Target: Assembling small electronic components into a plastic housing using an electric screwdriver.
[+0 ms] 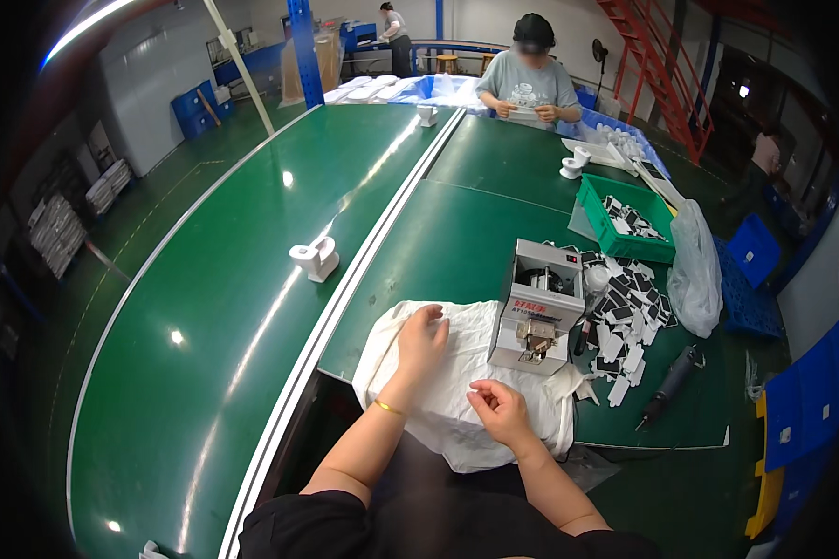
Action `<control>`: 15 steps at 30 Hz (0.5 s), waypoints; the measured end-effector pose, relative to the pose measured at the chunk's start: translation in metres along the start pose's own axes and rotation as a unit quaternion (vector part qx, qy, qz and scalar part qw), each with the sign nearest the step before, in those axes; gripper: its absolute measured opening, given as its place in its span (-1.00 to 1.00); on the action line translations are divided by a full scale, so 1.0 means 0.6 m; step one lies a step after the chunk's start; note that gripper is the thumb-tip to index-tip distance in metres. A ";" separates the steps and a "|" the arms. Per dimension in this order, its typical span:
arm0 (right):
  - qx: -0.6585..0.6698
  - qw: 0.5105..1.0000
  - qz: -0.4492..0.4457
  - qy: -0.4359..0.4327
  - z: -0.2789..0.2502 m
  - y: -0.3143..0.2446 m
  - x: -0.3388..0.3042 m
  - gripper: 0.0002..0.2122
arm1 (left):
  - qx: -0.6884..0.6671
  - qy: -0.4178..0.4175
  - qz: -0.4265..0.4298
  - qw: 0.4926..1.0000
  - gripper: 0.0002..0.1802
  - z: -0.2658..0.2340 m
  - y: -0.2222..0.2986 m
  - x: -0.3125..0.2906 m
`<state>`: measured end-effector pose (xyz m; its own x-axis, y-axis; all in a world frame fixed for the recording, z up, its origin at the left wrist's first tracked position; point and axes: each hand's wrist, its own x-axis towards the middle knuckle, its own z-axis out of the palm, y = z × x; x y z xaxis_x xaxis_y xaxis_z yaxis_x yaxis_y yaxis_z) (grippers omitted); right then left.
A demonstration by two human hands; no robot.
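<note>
My left hand [423,343] hovers over a white cloth [457,354] spread at the table's front edge. It is slightly blurred, with its fingers apart and nothing visible in them. My right hand [500,412] is above the same cloth, nearer to me. Its fingers are loosely curled, thumb and forefinger apart, and I see nothing between them. Just ahead and to the right stands a grey benchtop machine [537,312] with an open top and a metal mechanism at its front. Right of it lies a heap of small black and white flat pieces [629,312].
A green crate [636,244] holds more flat pieces, beside a clear plastic bag [695,270]. A powered screwdriver [671,384] lies at the right. On the green conveyor belt [205,307] sits a white toilet-shaped piece [317,259]. Across the table a co-worker [531,84] holds a white piece.
</note>
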<state>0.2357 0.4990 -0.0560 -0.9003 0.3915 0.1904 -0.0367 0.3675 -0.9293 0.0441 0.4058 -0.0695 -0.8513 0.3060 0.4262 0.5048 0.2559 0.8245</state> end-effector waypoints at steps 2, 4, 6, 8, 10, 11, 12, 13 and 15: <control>0.000 1.000 0.001 -0.002 0.000 0.001 -0.003 -0.81 | -0.004 -0.004 0.002 1.000 -0.72 -0.001 0.003 0.000; 0.005 1.000 0.005 0.008 0.002 0.010 -0.004 -0.82 | 0.006 -0.003 0.008 1.000 -0.72 0.000 0.002 0.000; 0.007 1.000 0.008 0.007 0.004 0.017 -0.005 -0.81 | 0.018 -0.003 0.010 1.000 -0.73 -0.001 0.007 -0.005; 0.009 1.000 0.009 0.007 0.006 0.021 -0.005 -0.81 | 0.001 0.000 -0.001 1.000 -0.73 0.002 0.016 -0.004; 0.012 1.000 0.010 0.016 0.006 0.023 -0.007 -0.81 | 0.015 0.000 0.000 1.000 -0.74 0.007 0.011 -0.008; 0.013 1.000 0.010 0.013 0.007 0.022 -0.005 -0.82 | 0.023 0.004 0.007 1.000 -0.74 0.006 0.010 -0.008; 0.017 1.000 0.009 0.004 0.008 0.023 -0.004 -0.82 | 0.031 0.009 0.013 0.999 -0.74 0.005 0.009 -0.008; 0.027 1.000 0.013 0.007 0.009 0.025 -0.003 -0.82 | 0.028 0.008 0.000 1.000 -0.74 0.005 0.008 -0.009; 0.033 0.999 0.022 -0.001 0.017 0.027 0.000 -0.84 | 0.042 0.011 0.002 0.999 -0.73 0.001 -0.009 -0.009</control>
<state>0.2308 0.4961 -0.0741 -0.9022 0.4051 0.1484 -0.0253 0.2936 -0.9556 0.0463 0.4034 -0.0765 -0.8515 0.2876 0.4386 0.5181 0.3314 0.7885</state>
